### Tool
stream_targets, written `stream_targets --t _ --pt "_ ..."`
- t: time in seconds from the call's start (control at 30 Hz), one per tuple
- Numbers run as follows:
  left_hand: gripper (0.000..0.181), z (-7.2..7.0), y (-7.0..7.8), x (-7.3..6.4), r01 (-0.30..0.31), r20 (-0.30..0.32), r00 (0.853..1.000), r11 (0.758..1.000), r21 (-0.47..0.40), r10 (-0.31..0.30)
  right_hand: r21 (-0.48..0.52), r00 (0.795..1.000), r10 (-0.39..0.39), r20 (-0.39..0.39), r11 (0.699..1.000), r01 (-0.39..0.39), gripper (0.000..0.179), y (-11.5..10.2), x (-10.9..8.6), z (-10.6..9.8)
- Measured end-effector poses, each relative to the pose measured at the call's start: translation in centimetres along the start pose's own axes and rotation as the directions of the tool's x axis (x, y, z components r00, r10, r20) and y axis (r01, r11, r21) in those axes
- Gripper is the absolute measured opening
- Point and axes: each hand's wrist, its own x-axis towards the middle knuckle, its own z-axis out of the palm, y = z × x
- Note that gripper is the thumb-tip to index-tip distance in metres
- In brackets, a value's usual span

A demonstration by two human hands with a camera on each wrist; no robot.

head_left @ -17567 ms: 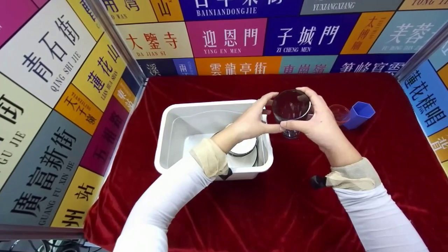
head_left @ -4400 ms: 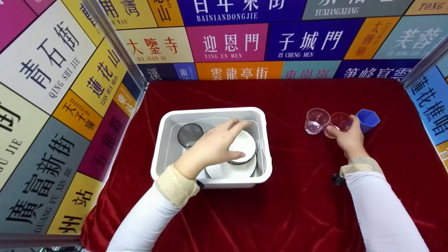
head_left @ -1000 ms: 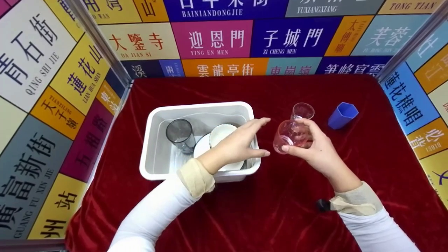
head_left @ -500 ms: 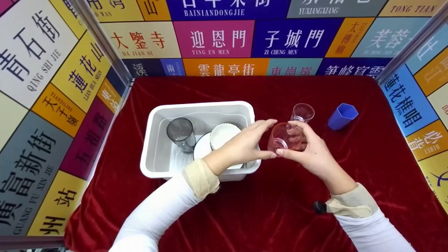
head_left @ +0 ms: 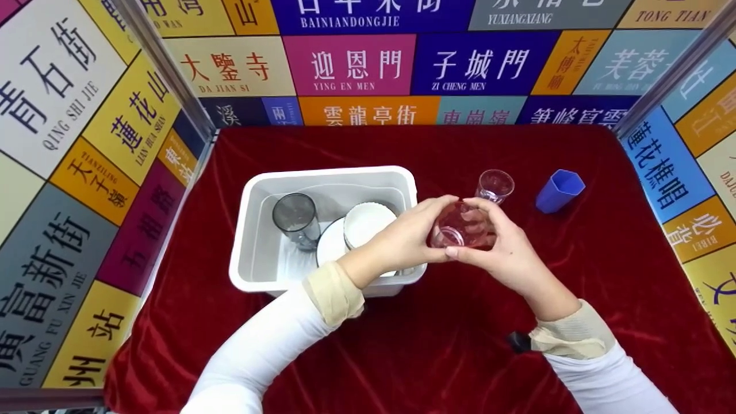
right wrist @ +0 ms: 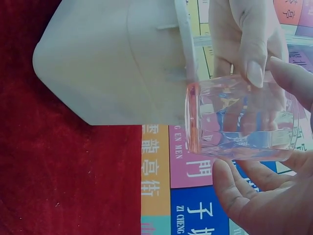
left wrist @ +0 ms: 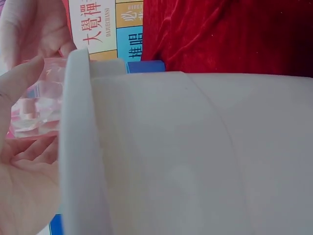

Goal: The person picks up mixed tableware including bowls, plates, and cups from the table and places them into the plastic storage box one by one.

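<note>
Both hands hold a transparent pink glass (head_left: 457, 230) in the air, just past the right rim of the white plastic tub (head_left: 244, 236). My left hand (head_left: 405, 233) curves round its left side, the forearm crossing over the tub. On the other side my right hand (head_left: 512, 253) grips the glass, and the two thumbs meet near the front. In the right wrist view the pink glass (right wrist: 239, 120) shows facets, with fingers on opposite sides. The left wrist view has the glass (left wrist: 41, 105) partly hidden behind the tub wall (left wrist: 78, 147).
Inside the tub stand a dark grey glass (head_left: 296, 218) and a white bowl (head_left: 365, 221) on a white plate (head_left: 329, 247). Behind the right hand are a clear glass (head_left: 495, 184) and a blue hexagonal cup (head_left: 560, 191) on the red cloth (head_left: 460, 345). Panels with lettering surround the table.
The pink glass was lifted off the cloth beside the blue cup and carried left by my right hand. My left hand has closed in and taken hold. Earlier, the dark glass went into the tub.
</note>
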Motion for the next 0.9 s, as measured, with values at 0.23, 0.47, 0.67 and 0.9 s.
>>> stream_targets --t 0.23,0.47,0.67,0.9 --pt "0.085 0.06 0.22 0.11 0.009 -0.010 1.000 1.000 -0.011 -0.009 -0.015 1.000 0.005 -0.005 1.000 -0.005 0.078 -0.43 -0.10 0.22" --pt "0.085 0.21 0.54 0.69 0.013 -0.019 1.000 1.000 -0.023 -0.014 0.001 1.000 0.016 -0.012 1.000 -0.016 0.080 -0.57 -0.31 0.04" --pt "0.084 0.03 0.54 0.71 0.002 -0.030 1.000 1.000 -0.023 -0.002 0.009 1.000 0.009 -0.003 1.000 -0.009 0.080 -0.60 -0.29 0.03" --pt "0.084 -0.14 0.28 0.27 0.009 -0.032 0.999 0.999 -0.034 -0.010 0.034 1.000 -0.002 0.021 0.999 0.002 0.087 -0.33 -0.24 0.25"
